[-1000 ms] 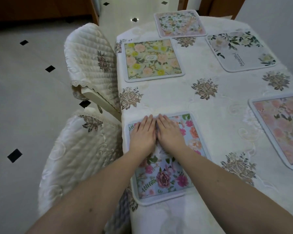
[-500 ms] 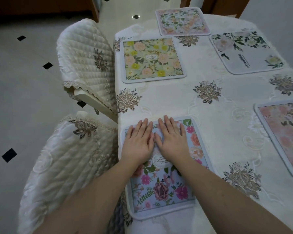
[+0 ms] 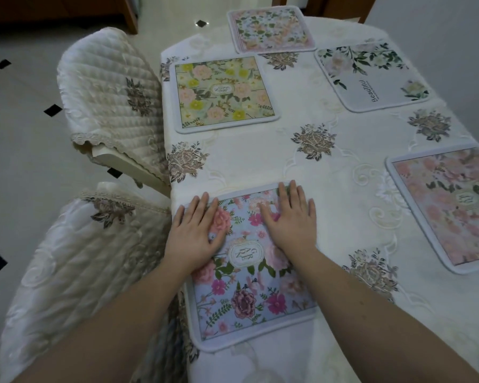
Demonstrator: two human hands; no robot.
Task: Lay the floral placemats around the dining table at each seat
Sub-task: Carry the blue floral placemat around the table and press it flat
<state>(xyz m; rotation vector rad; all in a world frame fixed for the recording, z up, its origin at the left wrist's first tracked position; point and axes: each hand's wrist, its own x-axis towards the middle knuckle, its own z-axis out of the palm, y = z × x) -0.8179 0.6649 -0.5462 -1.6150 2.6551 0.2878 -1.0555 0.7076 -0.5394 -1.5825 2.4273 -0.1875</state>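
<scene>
— Hands? 
— Left hand [image 3: 192,234] and right hand [image 3: 291,219] lie flat, fingers spread, on the blue placemat [image 3: 249,275].
— Around them? 
— Four other placemats beyond; two covered chairs leftward.

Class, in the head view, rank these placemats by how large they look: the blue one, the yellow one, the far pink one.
1. blue placemat, nearest the camera
2. yellow placemat
3. far pink placemat
Nearness probably causes the differences; true sizes may match.
</scene>
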